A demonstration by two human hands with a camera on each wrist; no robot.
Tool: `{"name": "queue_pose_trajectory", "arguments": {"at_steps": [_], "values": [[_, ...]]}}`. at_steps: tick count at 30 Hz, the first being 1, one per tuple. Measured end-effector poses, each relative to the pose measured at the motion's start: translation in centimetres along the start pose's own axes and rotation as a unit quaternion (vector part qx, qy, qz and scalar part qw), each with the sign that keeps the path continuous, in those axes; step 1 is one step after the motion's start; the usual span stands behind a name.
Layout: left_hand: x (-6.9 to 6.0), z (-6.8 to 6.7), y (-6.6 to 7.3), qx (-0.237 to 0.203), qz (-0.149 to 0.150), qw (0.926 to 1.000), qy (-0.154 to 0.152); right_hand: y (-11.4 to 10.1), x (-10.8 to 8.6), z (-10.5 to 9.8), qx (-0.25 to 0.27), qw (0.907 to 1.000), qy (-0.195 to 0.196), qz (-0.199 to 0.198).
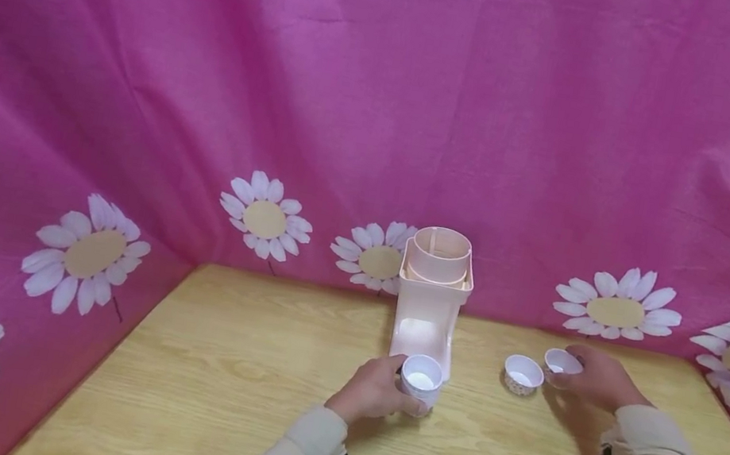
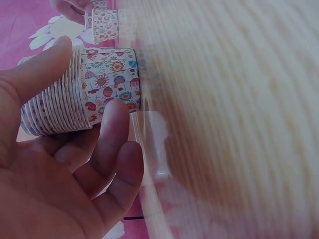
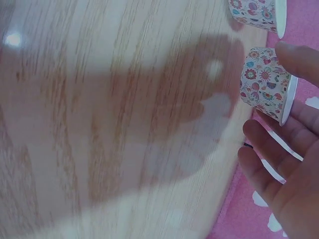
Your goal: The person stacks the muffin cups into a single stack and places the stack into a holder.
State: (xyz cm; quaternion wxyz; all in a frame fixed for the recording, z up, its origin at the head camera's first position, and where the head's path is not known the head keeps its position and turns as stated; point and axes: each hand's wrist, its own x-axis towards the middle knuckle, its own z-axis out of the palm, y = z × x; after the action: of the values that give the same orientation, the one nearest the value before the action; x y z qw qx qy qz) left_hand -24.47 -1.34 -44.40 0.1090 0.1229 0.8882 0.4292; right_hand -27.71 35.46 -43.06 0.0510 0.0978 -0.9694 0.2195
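Observation:
Near the middle of the table, my left hand grips a stack of small paper cups. The left wrist view shows the nested rims of the stack and a colourful flower print on the outermost cup. My right hand holds a single printed paper cup between thumb and fingers at the right. Just left of it, another paper cup stands upright on the table. Whether the right hand's cup touches the table, I cannot tell.
Behind the stack stands a pale pink plastic holder with a round open tube on top. The wooden table ends at a pink curtain printed with white daisies, at the back and sides.

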Motion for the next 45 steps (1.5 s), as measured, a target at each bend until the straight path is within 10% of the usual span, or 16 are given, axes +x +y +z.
{"name": "queue_pose_trajectory", "arguments": {"at_steps": [45], "values": [[0.0,-0.1,0.2,0.007,0.0,0.9999,-0.007,-7.1,0.3,-3.0,0.008,0.998,0.056,-0.027]]}}
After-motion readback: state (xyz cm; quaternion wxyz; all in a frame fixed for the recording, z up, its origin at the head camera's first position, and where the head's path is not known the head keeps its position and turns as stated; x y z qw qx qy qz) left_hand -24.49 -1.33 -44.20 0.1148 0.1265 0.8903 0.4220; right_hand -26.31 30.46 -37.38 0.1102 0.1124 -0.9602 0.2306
